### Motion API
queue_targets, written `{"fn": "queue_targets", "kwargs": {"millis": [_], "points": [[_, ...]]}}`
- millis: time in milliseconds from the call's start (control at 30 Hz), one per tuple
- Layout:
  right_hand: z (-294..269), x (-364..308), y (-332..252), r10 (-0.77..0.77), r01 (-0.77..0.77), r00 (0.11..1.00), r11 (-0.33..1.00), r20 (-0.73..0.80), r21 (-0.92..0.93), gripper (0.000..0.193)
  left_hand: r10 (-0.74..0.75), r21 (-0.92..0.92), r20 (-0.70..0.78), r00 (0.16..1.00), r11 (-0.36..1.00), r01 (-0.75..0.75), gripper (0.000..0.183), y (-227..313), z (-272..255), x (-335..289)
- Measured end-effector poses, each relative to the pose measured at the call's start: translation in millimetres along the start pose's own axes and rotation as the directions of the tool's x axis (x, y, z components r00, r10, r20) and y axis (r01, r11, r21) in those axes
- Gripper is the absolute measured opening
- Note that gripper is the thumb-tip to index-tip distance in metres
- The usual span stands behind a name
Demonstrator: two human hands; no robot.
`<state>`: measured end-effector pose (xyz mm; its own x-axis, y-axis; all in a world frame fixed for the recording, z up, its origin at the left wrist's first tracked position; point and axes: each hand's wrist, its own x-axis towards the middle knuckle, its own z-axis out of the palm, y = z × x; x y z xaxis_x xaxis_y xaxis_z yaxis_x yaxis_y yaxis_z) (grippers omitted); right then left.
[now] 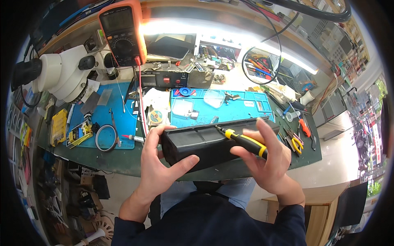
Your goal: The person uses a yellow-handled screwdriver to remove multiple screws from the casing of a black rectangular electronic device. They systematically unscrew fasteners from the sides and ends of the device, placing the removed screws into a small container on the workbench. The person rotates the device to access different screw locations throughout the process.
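A long black box-shaped case (201,145) is tilted up at the near edge of the bench, in front of me. My left hand (164,158) grips its left end, thumb on the near face and fingers behind the top edge. In my right hand (269,158) is a black and yellow screwdriver (246,142), held between the thumb and fingers. Its tip meets the upper edge of the case near the middle; whether it sits in a screw or a seam is too small to tell. The right end of the case is partly hidden behind my right hand.
Behind the case lies a blue work mat (246,108) with clear plastic trays. An orange multimeter (123,33) and a white microscope (61,74) stand at the left. Yellow-handled pliers (296,145) and other hand tools lie at the right. A tape roll (106,138) rests on the left mat.
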<state>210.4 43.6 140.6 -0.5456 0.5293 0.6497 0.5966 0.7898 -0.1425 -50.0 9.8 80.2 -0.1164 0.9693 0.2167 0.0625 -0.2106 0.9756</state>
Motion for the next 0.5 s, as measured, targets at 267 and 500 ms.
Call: {"fn": "queue_targets", "kwargs": {"millis": [267,500], "points": [[2,-2,1,-0.028,0.029,0.999,0.999,0.017,-0.019,0.075,-0.002,0.015,-0.004,1.0,1.0,0.002,0.072,1,-1,-1],[8,-5,2,-0.057,0.06,0.998,0.995,-0.04,0.079,0.073,0.011,0.041,-0.009,1.0,0.999,-0.01,0.073,-2,-1,-2]]}}
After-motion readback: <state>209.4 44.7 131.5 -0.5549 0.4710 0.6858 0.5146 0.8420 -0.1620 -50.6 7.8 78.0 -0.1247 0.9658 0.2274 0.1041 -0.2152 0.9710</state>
